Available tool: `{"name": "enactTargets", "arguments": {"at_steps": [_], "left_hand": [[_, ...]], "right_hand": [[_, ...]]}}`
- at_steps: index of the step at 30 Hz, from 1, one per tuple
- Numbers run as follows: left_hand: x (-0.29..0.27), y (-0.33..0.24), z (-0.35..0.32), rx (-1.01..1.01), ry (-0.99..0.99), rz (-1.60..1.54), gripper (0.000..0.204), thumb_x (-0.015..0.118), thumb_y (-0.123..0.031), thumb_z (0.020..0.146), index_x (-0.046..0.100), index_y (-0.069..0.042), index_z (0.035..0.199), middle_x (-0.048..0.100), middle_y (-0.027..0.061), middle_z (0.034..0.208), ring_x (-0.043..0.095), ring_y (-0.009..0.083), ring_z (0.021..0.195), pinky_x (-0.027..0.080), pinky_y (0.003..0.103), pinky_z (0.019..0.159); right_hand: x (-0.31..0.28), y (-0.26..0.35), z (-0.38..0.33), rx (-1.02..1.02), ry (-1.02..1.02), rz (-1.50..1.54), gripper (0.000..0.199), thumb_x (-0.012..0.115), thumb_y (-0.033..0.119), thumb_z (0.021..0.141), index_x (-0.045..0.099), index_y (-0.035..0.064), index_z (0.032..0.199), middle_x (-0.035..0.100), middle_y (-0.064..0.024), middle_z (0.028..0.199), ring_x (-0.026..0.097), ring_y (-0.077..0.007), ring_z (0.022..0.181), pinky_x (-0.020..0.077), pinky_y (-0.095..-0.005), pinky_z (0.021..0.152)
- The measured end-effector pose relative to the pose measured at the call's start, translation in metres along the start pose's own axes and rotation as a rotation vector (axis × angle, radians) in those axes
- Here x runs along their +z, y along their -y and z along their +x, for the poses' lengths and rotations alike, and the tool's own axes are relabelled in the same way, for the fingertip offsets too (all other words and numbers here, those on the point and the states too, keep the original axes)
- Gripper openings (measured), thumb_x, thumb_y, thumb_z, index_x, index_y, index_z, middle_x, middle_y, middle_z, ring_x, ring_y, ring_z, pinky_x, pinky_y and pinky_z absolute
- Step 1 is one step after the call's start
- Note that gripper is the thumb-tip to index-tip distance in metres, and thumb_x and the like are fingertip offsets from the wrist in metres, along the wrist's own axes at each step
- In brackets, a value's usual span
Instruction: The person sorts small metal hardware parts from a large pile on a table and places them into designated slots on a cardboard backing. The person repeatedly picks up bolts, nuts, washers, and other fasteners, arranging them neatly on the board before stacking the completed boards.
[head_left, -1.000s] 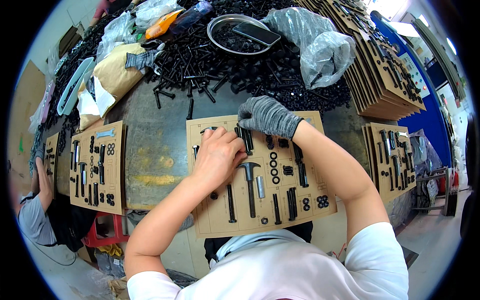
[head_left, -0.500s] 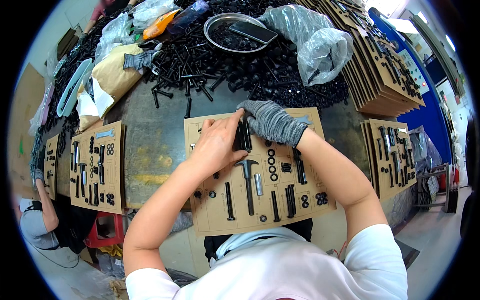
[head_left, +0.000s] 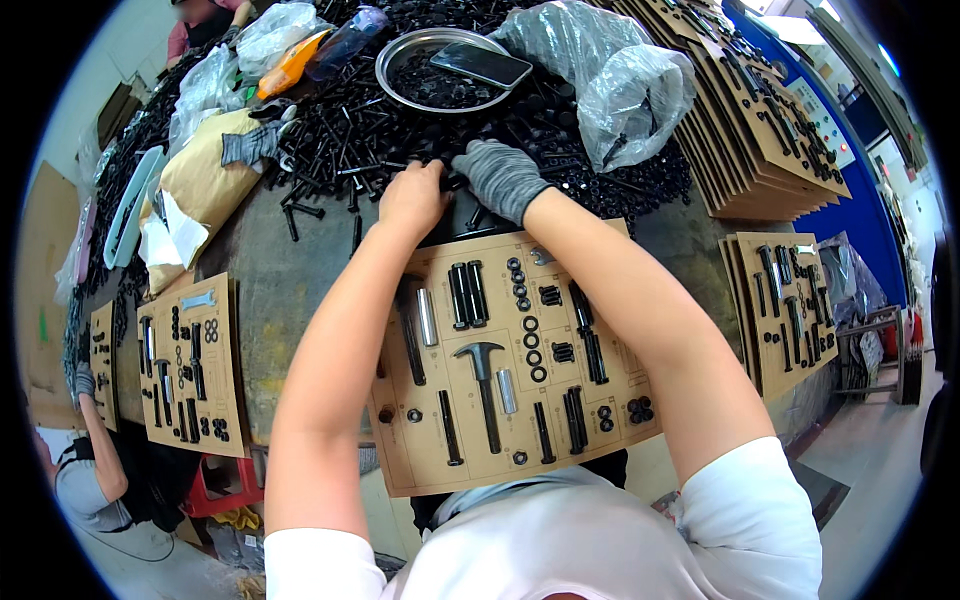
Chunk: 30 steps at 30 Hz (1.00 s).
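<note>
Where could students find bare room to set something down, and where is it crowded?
Bare tabletop shows between the left board and left forearm; a smaller patch lies between the right forearm and right boards. It is crowded at the bolt pile, where the left hand and gloved right hand are.

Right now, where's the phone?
Head view, top centre: the phone overlaps the right rim of the metal bowl, left of a clear plastic bag, beyond the right hand.

The place looked like a workshop: loose black bolts (head_left: 335, 155) lay heaped on a worn desk (head_left: 285, 260), a stack of brown boards (head_left: 725, 165) set with metal parts leaned nearby, a blue cabinet (head_left: 865, 225) carried a panel of buttons (head_left: 820, 120), and a co-worker (head_left: 95, 490) was at the left.
</note>
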<state>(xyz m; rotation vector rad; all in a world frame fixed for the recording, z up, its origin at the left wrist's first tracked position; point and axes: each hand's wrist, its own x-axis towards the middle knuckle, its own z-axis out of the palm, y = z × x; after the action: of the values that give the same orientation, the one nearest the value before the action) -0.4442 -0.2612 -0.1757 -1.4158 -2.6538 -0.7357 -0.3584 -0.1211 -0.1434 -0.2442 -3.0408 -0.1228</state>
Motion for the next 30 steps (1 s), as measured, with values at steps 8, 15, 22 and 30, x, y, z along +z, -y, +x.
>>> {"name": "enactTargets", "arguments": {"at_steps": [8,15,22,30], "left_hand": [[-0.057,-0.004,-0.011,0.064,-0.206,-0.104,0.032,0.069,-0.01,0.087,0.069,-0.011,0.12,0.063,0.0137,0.098,0.066,0.0281,0.089,0.054,0.037,0.078],[-0.05,-0.138,-0.079,0.647,0.129,-0.422,0.035,0.071,0.003,0.079,0.07,-0.005,0.113,0.066,0.0112,0.104,0.06,0.0294,0.099,0.049,0.04,0.087],[0.0,-0.19,-0.098,0.746,0.242,-0.182,0.031,0.072,-0.006,0.08,0.072,-0.009,0.111,0.067,0.0096,0.101,0.059,0.0274,0.103,0.045,0.04,0.094],[-0.006,-0.198,-0.101,0.683,0.349,-0.2,0.036,0.071,-0.003,0.08,0.07,-0.009,0.115,0.068,0.0115,0.106,0.06,0.0303,0.104,0.046,0.04,0.095]], "right_hand": [[-0.102,-0.028,-0.11,0.075,-0.072,0.692,0.037,0.074,0.031,0.084,0.069,0.0091,0.113,0.071,-0.0062,0.1,0.067,-0.0176,0.094,0.0538,-0.0333,0.086],[-0.112,-0.034,-0.311,0.399,-0.026,0.948,0.027,0.08,0.02,0.081,0.071,0.0068,0.103,0.07,-0.0037,0.089,0.064,-0.0097,0.078,0.0543,-0.0264,0.074],[-0.072,-0.014,-0.353,0.349,-0.078,0.796,0.025,0.078,0.019,0.08,0.072,0.0071,0.102,0.068,-0.0098,0.096,0.065,-0.0261,0.09,0.054,-0.0354,0.084],[-0.067,-0.018,-0.356,0.173,-0.052,0.62,0.026,0.079,0.017,0.078,0.073,0.0092,0.102,0.07,-0.0085,0.101,0.065,-0.0284,0.096,0.0527,-0.0377,0.092]]}}
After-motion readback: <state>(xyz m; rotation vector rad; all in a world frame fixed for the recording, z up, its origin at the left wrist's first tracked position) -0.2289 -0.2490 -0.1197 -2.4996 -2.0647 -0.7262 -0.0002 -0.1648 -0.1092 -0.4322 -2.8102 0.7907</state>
